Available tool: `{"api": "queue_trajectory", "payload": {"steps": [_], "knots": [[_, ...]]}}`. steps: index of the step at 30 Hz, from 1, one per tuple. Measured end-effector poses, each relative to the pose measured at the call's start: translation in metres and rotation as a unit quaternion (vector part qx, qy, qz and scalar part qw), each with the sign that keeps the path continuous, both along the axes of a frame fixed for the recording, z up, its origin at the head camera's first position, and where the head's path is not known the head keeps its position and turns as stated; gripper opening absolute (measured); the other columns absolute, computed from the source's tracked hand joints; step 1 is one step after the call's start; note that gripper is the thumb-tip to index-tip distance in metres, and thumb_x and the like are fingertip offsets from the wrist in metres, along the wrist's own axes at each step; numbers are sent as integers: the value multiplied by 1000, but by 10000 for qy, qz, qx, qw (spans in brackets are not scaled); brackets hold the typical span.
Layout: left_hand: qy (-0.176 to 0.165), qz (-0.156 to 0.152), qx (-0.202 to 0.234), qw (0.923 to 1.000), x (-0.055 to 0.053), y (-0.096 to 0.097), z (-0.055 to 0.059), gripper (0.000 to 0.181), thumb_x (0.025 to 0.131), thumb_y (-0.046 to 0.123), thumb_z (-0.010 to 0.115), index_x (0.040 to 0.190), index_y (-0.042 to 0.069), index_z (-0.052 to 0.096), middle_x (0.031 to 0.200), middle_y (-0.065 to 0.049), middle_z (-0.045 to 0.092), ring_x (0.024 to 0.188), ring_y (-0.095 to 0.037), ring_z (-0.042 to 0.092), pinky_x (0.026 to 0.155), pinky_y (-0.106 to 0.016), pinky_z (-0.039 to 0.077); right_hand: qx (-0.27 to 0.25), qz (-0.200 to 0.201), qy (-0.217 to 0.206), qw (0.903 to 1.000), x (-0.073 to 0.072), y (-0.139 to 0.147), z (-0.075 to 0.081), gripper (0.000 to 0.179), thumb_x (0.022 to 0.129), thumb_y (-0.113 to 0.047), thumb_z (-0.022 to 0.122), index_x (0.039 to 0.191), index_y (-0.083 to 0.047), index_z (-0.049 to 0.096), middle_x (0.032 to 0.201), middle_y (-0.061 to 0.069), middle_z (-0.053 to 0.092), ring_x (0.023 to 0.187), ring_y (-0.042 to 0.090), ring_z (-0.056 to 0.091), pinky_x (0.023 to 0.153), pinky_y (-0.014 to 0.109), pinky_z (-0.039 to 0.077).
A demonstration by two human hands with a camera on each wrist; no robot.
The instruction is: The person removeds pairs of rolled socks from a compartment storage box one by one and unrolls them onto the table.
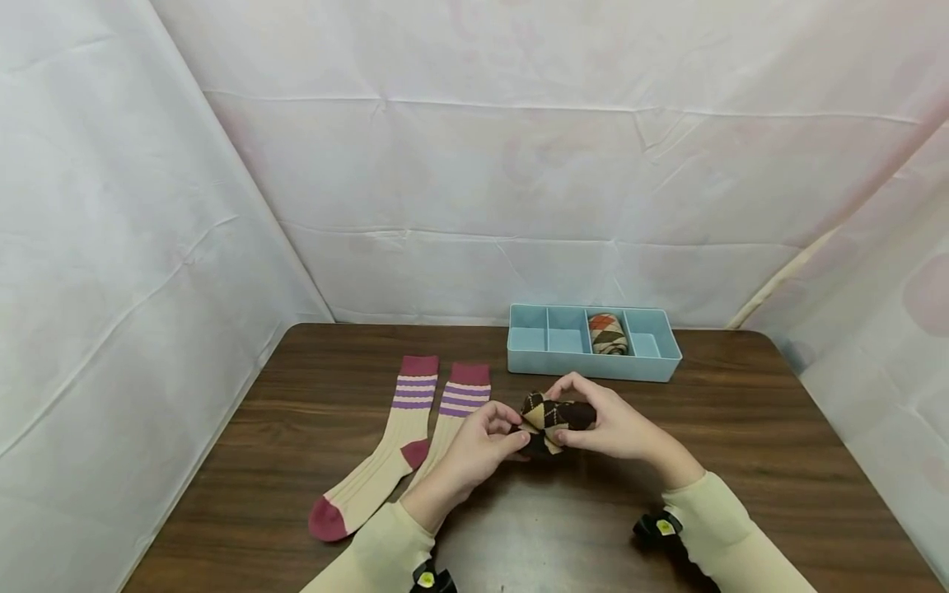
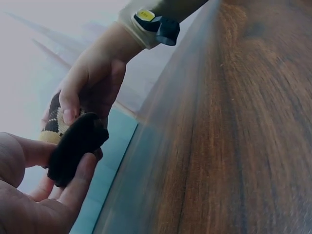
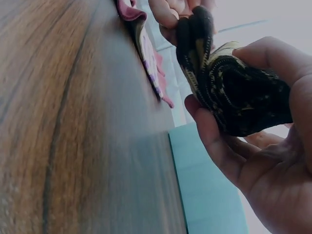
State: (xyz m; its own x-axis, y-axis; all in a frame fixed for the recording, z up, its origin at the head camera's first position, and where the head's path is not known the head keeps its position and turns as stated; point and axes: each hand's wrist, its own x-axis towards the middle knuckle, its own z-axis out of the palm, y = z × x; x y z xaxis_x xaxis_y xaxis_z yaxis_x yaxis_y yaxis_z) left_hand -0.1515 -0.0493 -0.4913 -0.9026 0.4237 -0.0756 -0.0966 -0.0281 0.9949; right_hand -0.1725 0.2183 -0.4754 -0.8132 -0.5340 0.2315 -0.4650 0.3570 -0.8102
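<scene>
Both hands hold a partly rolled argyle sock bundle (image 1: 552, 416) in dark brown and tan above the table. My right hand (image 1: 619, 424) grips the rolled part, its coiled layers (image 3: 239, 97) facing the right wrist camera. At the bundle's other end, my left hand (image 1: 478, 449) pinches a dark, unrolled end (image 2: 75, 148) between thumb and fingers. Beside the left forearm lie two cream socks, one (image 1: 381, 449) fully visible, the other (image 1: 460, 412) partly hidden under the arm. Both have burgundy cuffs and purple stripes.
A light blue box (image 1: 586, 364) with several compartments stands at the table's back, just beyond the hands. A rolled argyle sock bundle (image 1: 610, 336) in orange, green and cream sits in its third compartment from the left. White sheeting (image 1: 445, 181) hangs behind the wooden table (image 1: 749, 461).
</scene>
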Motion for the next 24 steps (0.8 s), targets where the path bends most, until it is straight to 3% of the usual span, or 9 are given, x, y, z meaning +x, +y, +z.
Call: {"api": "queue_trajectory", "payload": {"steps": [5,14,18,24], "knots": [[1,-31,-239,9997,3,2,-3,24,101,0,75,118,-6,59,102,-18,72,83,-26,77,81,-48,66,353,-23,2,9994,-3,4,-4,41,94,-24,88,125,-23,61,120,-1,70,107,21,69,87,32,58],[194,-207,-979,9948,8,5,-9,20,100,3,77,114,-2,64,98,-12,68,77,-23,75,70,-39,66,631,336,-391,9967,-5,12,-12,40,96,-29,86,124,-21,59,120,2,66,100,19,67,85,31,54],[217,-169,-1381,9900,8,3,-10,17,98,2,79,110,0,67,91,-10,67,72,-23,74,67,-36,65,724,309,-440,9959,-10,9,-16,39,96,-32,87,123,-22,61,116,0,67,93,16,66,79,31,55],[540,-56,-1991,9785,9,3,-10,17,95,2,81,106,4,68,83,-7,64,64,-21,72,61,-33,62,905,282,-444,9945,-15,4,-18,39,94,-37,88,122,-27,61,115,-6,69,102,15,66,89,33,52]]}}
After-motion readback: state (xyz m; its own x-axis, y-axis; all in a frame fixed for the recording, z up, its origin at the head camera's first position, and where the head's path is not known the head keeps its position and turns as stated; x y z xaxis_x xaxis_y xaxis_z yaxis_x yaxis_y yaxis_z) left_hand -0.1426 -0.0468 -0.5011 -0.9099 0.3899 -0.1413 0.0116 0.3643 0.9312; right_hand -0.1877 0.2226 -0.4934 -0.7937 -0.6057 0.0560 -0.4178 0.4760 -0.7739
